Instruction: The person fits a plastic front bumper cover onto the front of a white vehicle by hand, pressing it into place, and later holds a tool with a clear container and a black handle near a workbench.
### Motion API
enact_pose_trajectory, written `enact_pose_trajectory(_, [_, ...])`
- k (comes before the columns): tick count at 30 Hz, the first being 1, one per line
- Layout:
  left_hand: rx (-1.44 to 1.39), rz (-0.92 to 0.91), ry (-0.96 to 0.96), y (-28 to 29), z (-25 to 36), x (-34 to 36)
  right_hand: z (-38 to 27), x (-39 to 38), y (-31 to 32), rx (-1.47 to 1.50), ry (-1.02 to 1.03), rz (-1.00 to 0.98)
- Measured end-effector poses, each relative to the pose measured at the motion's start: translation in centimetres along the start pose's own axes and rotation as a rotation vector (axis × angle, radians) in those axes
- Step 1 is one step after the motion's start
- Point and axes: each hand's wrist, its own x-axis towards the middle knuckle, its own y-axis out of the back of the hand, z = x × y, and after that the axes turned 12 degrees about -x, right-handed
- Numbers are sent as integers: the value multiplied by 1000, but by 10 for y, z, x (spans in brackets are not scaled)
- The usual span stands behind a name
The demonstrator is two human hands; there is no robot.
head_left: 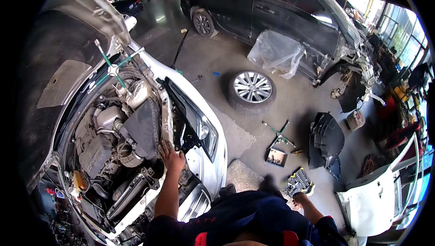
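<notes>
My left hand (pixel 172 156) lies with its fingers stretched out on the front edge of the white car's engine bay, beside the black air filter box (pixel 141 126) and behind the headlight (pixel 203 130). My right hand (pixel 298 200) hangs low at my right side, its fingers curled around something dark and small that I cannot make out. Just beyond it, a tool case (pixel 301 182) with yellow edges and rows of sockets shows; I cannot tell whether hand and case touch. A green-handled cross wrench (pixel 113 70) rests across the far side of the engine bay.
The bonnet (pixel 59 42) stands raised. On the floor are a wheel (pixel 252 87), a second cross wrench (pixel 279 136), a small box of parts (pixel 276 157) and a black wheel-arch liner (pixel 327 135). A dark damaged car (pixel 253 12) stands ahead; a white door (pixel 369 203) is at right.
</notes>
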Motion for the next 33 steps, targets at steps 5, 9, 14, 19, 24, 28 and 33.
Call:
enact_pose_trajectory(5, [280, -114, 180, -3, 15, 0, -33, -25, 20, -22, 115, 94])
enact_pose_trajectory(9, [250, -142, 153, -13, 17, 3, -16, -3, 36, -15, 5, 80])
enact_pose_trajectory(14, [293, -294, 263, -8, 12, 3, -27, 75, 72, -168, -37, -206])
enact_pose_trajectory(19, [385, -404, 96, -62, -42, 21, -15, 204, 66, -250, 25, -8])
enact_pose_trajectory(24, [423, -367, 6, -30, -85, 12, -173, 250, 12, -864, 202, -106])
enact_pose_trajectory(28, [216, -361, 203, -59, -57, 30, -187, 349, -8, -779, 299, -62])
enact_pose_trajectory(33, [161, -415, 374, -65, -37, 31, -197, 436, -37, -908, 287, -162])
